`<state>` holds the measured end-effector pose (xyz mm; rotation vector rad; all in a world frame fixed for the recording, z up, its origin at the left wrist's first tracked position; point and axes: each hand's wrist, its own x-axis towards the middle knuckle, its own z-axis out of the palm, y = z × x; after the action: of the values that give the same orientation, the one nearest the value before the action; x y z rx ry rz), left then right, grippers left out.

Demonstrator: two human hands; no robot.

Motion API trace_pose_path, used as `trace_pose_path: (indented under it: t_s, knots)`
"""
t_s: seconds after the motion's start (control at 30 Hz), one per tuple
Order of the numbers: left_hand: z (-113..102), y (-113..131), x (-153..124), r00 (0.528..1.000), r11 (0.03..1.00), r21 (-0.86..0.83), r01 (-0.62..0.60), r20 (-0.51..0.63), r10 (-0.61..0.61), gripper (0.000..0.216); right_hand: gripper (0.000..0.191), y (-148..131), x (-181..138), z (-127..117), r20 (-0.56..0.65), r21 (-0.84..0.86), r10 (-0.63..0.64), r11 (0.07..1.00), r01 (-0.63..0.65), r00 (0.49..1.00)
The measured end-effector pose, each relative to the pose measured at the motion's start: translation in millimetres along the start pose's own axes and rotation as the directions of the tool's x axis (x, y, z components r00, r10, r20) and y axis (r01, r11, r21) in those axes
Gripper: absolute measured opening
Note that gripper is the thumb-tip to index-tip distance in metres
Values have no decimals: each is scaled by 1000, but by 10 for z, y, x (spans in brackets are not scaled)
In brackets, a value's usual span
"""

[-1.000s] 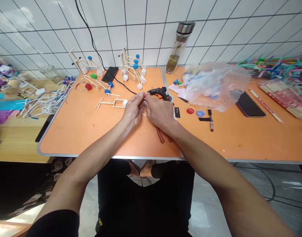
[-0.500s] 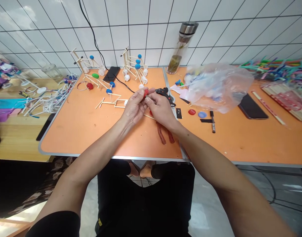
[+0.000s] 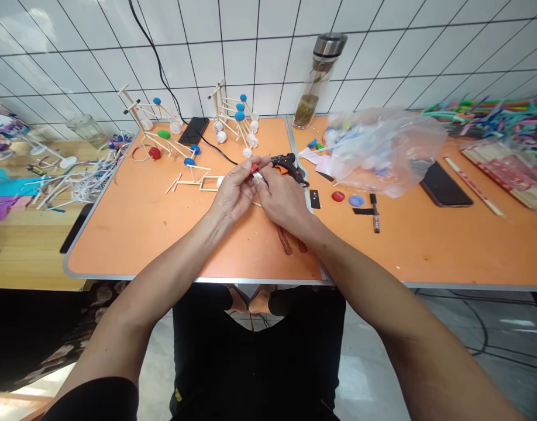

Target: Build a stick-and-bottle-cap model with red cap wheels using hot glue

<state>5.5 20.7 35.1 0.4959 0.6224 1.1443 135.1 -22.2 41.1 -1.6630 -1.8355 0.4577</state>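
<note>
My left hand (image 3: 233, 190) is closed, its fingers pinching a small red piece (image 3: 254, 168), probably a bottle cap, mostly covered by fingers. My right hand (image 3: 281, 193) meets it at the fingertips, closed too; a thin pale, shiny sliver shows by its thumb, too small to name. Just behind the right hand lies a black and orange glue gun (image 3: 290, 165). Red tool handles (image 3: 285, 241) stick out below that wrist. Left of my hands lies a small frame of wooden sticks (image 3: 192, 182) with a white cap.
Two stick models (image 3: 240, 117) with coloured caps stand at the back beside a phone (image 3: 193, 131). A tea bottle (image 3: 315, 82) is near the wall. Rightward lie a plastic bag (image 3: 382, 152), a red cap (image 3: 337, 196), a blue cap (image 3: 357, 200), a pen (image 3: 375, 213) and another phone (image 3: 446, 186).
The view has shifted slightly. The red piece shows less between my fingers, and a pale sliver is visible by my right thumb. A second red thing under my hands is now hidden.
</note>
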Motion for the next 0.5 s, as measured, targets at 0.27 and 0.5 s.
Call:
trace_pose_path:
  t_s: [0.27,0.5]
  knots:
    - [20,98,-82,990,997,57,-52,131,44,24,31,50,113,-230,509,730,-113,581,-359,853]
    - [-20,-49,27,999,998,59,-23,-22,24,16,31,-21,-11,5,-15,-83,-1,997,0,1000]
